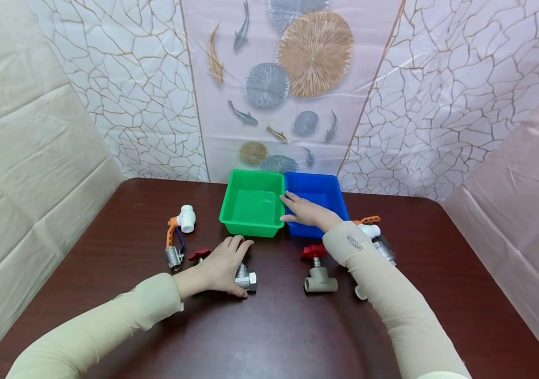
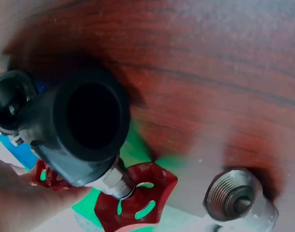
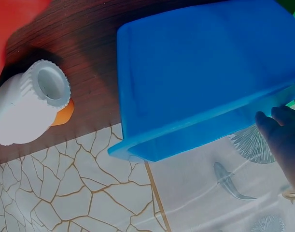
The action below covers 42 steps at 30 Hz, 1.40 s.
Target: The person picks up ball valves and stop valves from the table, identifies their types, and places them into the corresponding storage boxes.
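The brown desk fills the lower frame. The green bin stands at its upper middle, with the blue bin just beside it on the right. The right hand reaches across the blue bin, its grip spread flat, fingertips at the rim shared with the green one. The left hand, left of centre, is much the nearer to the silver valve. Its grip is spread wide and arched, thumb below and fingers above; firm contact cannot be told. The valve lies under the palm, its hexagonal end showing right of centre between thumb and fingertips; the rest is hidden, so its long axis is unclear.
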Each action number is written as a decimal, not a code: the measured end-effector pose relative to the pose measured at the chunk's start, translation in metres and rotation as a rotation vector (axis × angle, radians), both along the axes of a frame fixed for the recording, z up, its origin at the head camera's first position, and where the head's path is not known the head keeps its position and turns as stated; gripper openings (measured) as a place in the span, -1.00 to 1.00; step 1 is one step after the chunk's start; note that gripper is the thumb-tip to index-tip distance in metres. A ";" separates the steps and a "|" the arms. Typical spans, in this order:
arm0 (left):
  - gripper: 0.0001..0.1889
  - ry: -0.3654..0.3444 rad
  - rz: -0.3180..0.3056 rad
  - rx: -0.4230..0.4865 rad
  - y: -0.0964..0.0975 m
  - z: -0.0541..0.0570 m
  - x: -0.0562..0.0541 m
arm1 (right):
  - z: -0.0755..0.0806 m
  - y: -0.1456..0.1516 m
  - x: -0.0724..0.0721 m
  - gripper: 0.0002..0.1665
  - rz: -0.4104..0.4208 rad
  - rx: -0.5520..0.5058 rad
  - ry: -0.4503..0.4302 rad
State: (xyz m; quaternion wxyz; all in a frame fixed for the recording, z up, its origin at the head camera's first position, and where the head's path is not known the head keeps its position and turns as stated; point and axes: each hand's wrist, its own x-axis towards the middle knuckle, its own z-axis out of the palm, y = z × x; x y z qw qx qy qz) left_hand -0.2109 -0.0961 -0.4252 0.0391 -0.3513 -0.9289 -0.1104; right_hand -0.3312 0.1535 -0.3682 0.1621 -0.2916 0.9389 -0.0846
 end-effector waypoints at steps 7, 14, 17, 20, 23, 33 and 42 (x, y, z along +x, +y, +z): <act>-0.12 -0.022 -0.003 0.067 0.004 -0.006 -0.002 | -0.002 0.002 0.001 -0.16 -0.018 -0.012 -0.007; -0.30 0.029 -0.018 0.073 0.009 -0.008 -0.001 | 0.000 0.000 0.000 -0.16 -0.029 0.012 -0.005; -0.26 0.044 -0.019 0.054 0.010 -0.005 0.000 | 0.000 -0.001 0.000 -0.15 -0.025 0.012 -0.004; -0.23 0.062 -0.009 0.035 0.009 0.000 0.000 | -0.001 -0.002 0.001 -0.16 -0.019 0.002 -0.006; -0.21 0.104 0.009 0.027 0.009 0.005 -0.001 | -0.002 -0.002 0.001 -0.16 -0.023 0.005 -0.014; -0.04 0.179 0.017 0.074 0.014 0.040 -0.014 | 0.001 -0.004 -0.002 -0.17 -0.041 0.031 -0.018; 0.03 0.169 0.084 0.049 0.025 0.066 -0.039 | 0.001 -0.006 -0.002 -0.15 -0.075 0.037 -0.040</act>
